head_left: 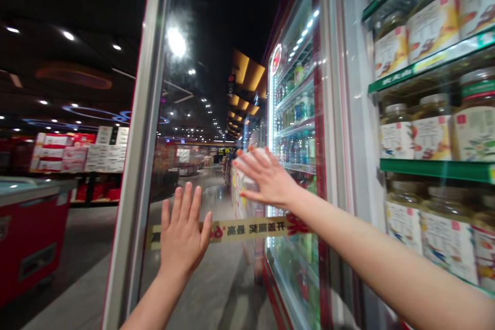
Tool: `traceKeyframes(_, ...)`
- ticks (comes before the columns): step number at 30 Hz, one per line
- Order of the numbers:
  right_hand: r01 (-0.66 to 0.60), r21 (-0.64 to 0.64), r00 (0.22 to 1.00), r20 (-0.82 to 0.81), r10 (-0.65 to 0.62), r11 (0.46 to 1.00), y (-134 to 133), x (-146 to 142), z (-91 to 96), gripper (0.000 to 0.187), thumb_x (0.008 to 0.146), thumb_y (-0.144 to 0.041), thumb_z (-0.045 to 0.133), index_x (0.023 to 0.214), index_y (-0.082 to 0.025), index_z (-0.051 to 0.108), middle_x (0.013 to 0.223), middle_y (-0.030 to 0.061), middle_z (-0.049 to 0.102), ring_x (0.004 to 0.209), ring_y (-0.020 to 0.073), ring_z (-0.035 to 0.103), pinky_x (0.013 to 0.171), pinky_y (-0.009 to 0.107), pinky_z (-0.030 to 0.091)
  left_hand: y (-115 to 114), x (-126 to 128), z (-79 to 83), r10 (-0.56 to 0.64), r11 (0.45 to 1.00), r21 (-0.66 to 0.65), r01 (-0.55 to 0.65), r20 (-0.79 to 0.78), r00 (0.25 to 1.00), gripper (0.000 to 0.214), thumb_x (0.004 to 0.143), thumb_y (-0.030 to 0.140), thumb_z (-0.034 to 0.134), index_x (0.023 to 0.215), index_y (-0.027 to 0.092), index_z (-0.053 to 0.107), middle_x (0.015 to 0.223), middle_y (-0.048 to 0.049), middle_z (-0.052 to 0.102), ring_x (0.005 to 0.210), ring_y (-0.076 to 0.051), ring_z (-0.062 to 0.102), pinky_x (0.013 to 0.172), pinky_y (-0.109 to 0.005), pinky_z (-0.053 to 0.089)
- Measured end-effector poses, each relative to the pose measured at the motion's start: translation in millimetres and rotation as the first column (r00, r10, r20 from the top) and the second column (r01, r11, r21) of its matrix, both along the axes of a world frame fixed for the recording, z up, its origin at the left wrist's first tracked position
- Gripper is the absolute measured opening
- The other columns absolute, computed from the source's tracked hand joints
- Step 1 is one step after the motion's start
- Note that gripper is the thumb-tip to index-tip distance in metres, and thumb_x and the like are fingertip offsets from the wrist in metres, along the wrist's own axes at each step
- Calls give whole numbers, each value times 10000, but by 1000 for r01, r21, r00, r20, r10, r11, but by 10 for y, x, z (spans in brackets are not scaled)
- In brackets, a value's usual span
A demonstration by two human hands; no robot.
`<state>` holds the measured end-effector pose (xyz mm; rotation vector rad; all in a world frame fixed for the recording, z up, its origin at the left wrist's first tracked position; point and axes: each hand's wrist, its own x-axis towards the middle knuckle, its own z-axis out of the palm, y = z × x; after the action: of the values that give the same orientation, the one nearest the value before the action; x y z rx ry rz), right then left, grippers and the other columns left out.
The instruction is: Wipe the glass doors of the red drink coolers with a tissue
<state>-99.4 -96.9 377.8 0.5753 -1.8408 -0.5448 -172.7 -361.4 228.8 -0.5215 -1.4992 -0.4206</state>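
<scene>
I face a glass fridge door [216, 113] swung open in a shop aisle. My left hand [183, 234] lies flat on the inner side of the glass, fingers up and spread, just above a yellow sticker strip [251, 228] with red and black print. My right hand [266, 178] is also open, palm pressed to the glass higher up and to the right, fingers pointing left. Neither hand holds anything. The door's metal frame edge [141, 139] stands left of my left hand.
Green-edged shelves [436, 169] with several labelled glass jars [431, 136] fill the open fridge on the right. Another lit drinks fridge [296, 129] shows through the glass. A red chest freezer [33, 232] stands at the left, with stacked boxes [77, 152] behind.
</scene>
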Motion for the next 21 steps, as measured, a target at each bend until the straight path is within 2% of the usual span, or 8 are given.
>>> traceKeyframes(3, 95, -558, 976, -111, -187, 824, 257, 41, 356, 784, 1098, -726, 265, 1764, -327, 162, 1859, 27, 129, 1722, 372, 67, 1363, 755, 124, 3, 0, 2, 1, 1000, 0, -1, 6, 1000, 825, 1060, 340, 551, 1770, 294, 133, 1833, -69, 221, 1725, -258, 166, 1430, -508, 66)
traceKeyframes(5, 90, -694, 957, -138, -254, 714, 262, 36, 323, 795, 1109, -703, 209, 1772, -272, 131, 1862, 69, 74, 1720, 398, 23, 1344, 792, 125, 7, 5, 2, -5, 1000, 7, 5, 13, 1000, 832, 1058, 341, 554, 1771, 301, 125, 1836, -61, 210, 1727, -257, 157, 1431, -505, 56)
traceKeyframes(9, -19, -137, 998, -60, 11, 990, 14, 6, -555, 867, 1050, -817, 355, 1764, -360, 173, 1840, -14, 212, 1724, 307, 110, 1398, 674, 155, 4, 16, -1, 5, 1000, 1, -5, 2, 1000, 820, 1064, 337, 553, 1770, 294, 139, 1835, -67, 216, 1728, -257, 155, 1430, -515, 62)
traceKeyframes(11, -80, 105, 997, 32, 77, 991, 42, 21, -973, 890, 1032, -831, 411, 1760, -364, 201, 1811, -35, 300, 1716, 263, 165, 1419, 606, 139, -3, 19, -3, 12, 1000, -8, -12, -5, 1000, 810, 1070, 338, 547, 1770, 281, 144, 1835, -77, 217, 1730, -256, 150, 1428, -520, 67)
traceKeyframes(14, 30, -132, 999, -35, -35, 991, 330, 80, -1174, 829, 1069, -736, 438, 1765, -373, 171, 1818, -8, 280, 1719, 307, 145, 1399, 676, 141, -7, 26, -1, 17, 1000, -14, -17, 11, 1000, 808, 1075, 355, 544, 1771, 267, 142, 1837, -86, 211, 1734, -255, 125, 1426, -523, 63)
traceKeyframes(18, 94, -734, 943, -151, -297, 673, 399, 74, -1403, 777, 1123, -527, 351, 1781, -267, 29, 1849, 120, 101, 1717, 412, 18, 1299, 844, 211, 1, 48, 2, 16, 1000, -7, -16, 41, 999, 817, 1075, 377, 553, 1771, 267, 141, 1840, -87, 198, 1737, -258, 114, 1425, -522, 55)
traceKeyframes(19, 74, -748, 936, -176, -305, 660, 290, 62, -1585, 787, 1119, -521, 349, 1782, -234, 36, 1845, 137, 104, 1718, 409, -6, 1303, 845, 196, 1, 56, 3, 13, 1000, -6, -13, 46, 999, 819, 1073, 380, 556, 1771, 270, 142, 1841, -86, 195, 1737, -260, 116, 1426, -522, 53)
traceKeyframes(21, 63, -578, 952, -210, -223, 814, 19, 52, -2053, 812, 1099, -599, 383, 1781, -233, 138, 1838, 95, 164, 1727, 359, -26, 1364, 770, 122, -1, 72, 4, 3, 1000, -5, -3, 48, 999, 819, 1070, 380, 558, 1771, 278, 147, 1841, -80, 195, 1736, -262, 125, 1426, -521, 50)
